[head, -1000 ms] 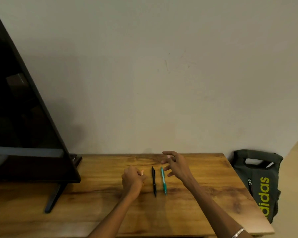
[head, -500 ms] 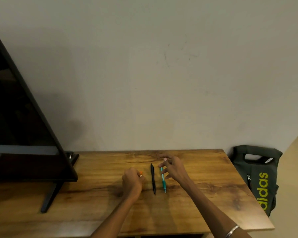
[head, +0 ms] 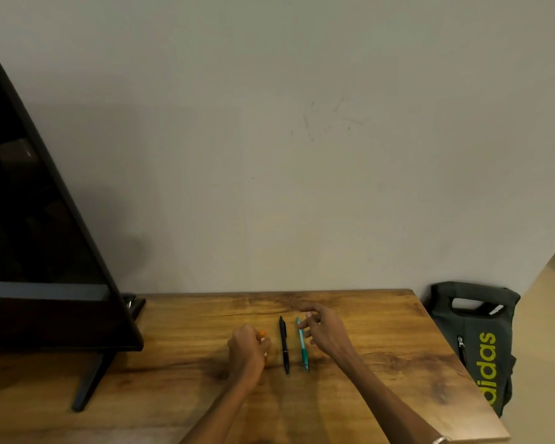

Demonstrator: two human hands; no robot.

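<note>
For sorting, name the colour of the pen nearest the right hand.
Teal pen, seen in head view.

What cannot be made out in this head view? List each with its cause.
Orange-tipped thing: head view; the gripping left hand hides its body.
Teal pen: head view; too small to tell if the right hand touches it.
Screen: head view; cut off by left edge.

I've got a wooden table [head: 382,395] set against the wall. A black pen [head: 284,346] and a teal pen [head: 302,346] lie on it side by side, not touching; a TV [head: 29,235] stands at its left
</note>
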